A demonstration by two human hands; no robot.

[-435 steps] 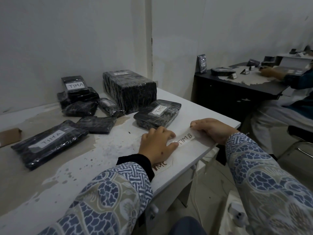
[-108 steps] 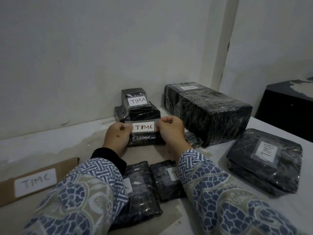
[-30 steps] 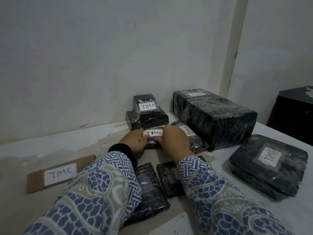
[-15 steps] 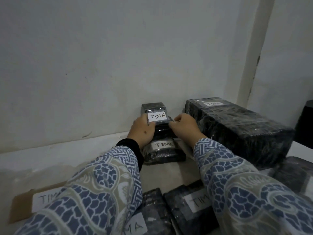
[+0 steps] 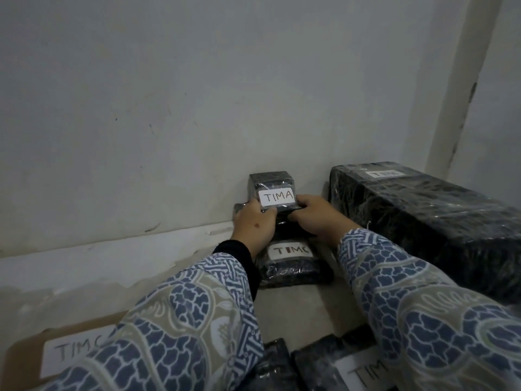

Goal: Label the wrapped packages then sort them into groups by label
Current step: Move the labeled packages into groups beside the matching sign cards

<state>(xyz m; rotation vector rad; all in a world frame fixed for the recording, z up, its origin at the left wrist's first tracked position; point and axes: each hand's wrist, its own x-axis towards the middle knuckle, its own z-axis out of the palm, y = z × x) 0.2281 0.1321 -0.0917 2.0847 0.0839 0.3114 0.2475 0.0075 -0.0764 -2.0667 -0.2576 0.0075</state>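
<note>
A small black wrapped package labelled TIMA [image 5: 272,184] sits on top of another black package [image 5: 283,218] against the wall. My left hand [image 5: 253,225] and my right hand [image 5: 315,218] grip this stack from either side, fingers curled round the packages just below the TIMA label. In front of them lies a black package labelled TIMC [image 5: 293,263]. Which of the stacked packages each hand holds is hidden by the fingers.
A big black wrapped box [image 5: 439,224] with a small label stands to the right. A brown cardboard package labelled TIMC [image 5: 42,354] lies at the lower left. Two flat black packages [image 5: 338,368] lie near the bottom edge. The white wall is right behind the stack.
Both hands left the TIMC package, which now lies labelled on the table, and moved back to the TIMA stack, closing tighter on its sides. The camera has leaned closer.
</note>
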